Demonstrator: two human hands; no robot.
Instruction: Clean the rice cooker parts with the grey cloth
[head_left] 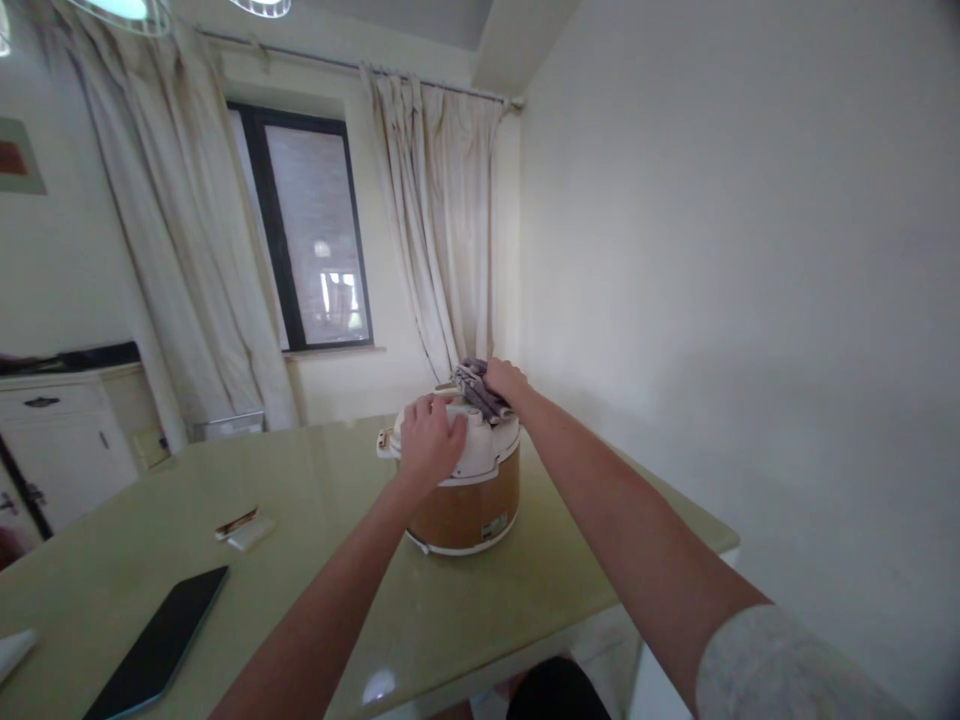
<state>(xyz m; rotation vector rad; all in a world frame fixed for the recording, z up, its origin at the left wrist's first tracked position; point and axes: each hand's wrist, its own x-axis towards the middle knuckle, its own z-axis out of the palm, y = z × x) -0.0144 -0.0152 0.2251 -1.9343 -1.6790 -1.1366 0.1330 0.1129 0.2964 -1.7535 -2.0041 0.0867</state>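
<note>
One round brown-and-white appliance resembling a rice cooker [463,512] is standing on the glossy pale-green tabletop [322,490], just below the centre of the frame. The bare left hand [433,440] is lying on its white plastic lid [480,455], the thumb spreading away from the other fingers. The bare right hand [507,379] is gripping a bunched grey patterned cloth [478,387] against the lid's upper right part; its fingers are curling over the fabric, their tips remaining unseen. A flat black rectangular device [161,640] is lying at the lower left.
</note>
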